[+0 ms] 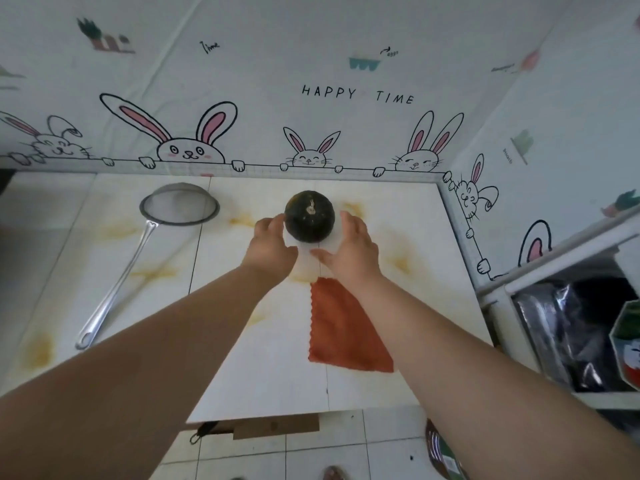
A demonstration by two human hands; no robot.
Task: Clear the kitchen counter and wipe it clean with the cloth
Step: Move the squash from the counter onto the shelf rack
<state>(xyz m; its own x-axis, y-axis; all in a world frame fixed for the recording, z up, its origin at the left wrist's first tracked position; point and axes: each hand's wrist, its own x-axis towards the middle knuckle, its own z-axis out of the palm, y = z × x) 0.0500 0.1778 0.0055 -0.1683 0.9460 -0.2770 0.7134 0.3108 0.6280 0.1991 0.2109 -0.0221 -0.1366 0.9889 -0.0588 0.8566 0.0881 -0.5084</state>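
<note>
A dark green pumpkin (309,216) sits stem up on a white plate (320,248) near the back middle of the white counter (263,368). My left hand (272,245) clasps the plate's left side, fingers next to the pumpkin. My right hand (353,247) clasps its right side, thumb on the rim. An orange-brown cloth (346,327) lies flat on the counter just in front of the plate, partly under my right forearm. Yellow stains (152,271) mark the counter.
A metal strainer (180,206) with a long handle lies on the counter's left part. A wall with rabbit pictures bounds the back and right. A white shelf (554,271) with dark bags stands at the right. Cardboard (277,426) lies on the tiled floor below.
</note>
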